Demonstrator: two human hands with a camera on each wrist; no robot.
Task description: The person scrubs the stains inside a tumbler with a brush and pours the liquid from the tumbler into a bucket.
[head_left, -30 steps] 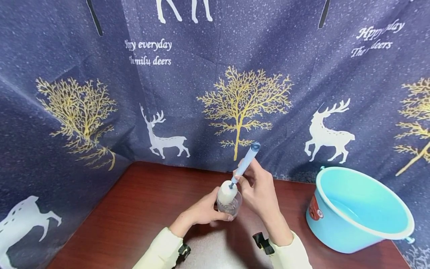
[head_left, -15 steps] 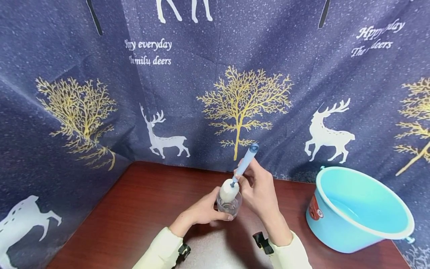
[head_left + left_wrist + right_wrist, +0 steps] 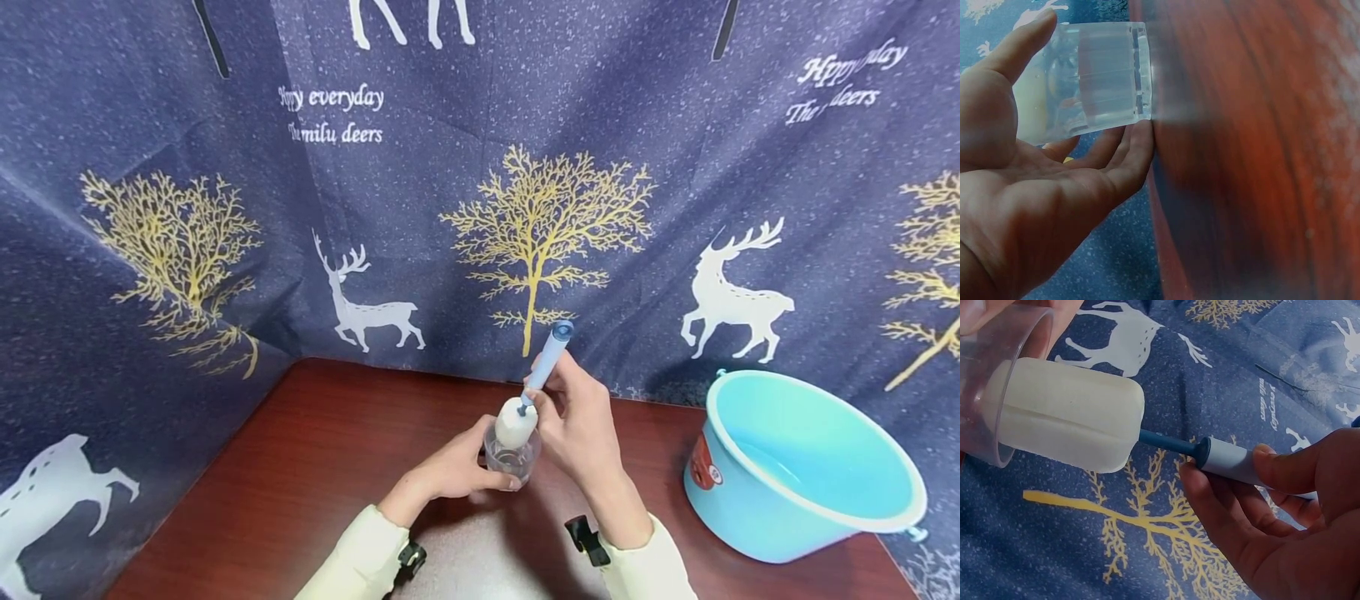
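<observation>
Since a second ago, the brush (image 3: 543,371) has tipped slightly more upright. A blue bucket (image 3: 772,517) stands at lower right; near lower centre, the right hand (image 3: 585,425) pinches the brush's handle (image 3: 1232,461) and the left hand (image 3: 459,467) grips the clear cup (image 3: 512,462), the sponge head (image 3: 1069,415) partly inside it.

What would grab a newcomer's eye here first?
First, the big blue bucket on the table, at right. Then, centrally, the right hand holding a blue handle whose white sponge sits partly inside the clear cup in the left hand. Behind hangs dark cloth with golden trees and white deer.
</observation>
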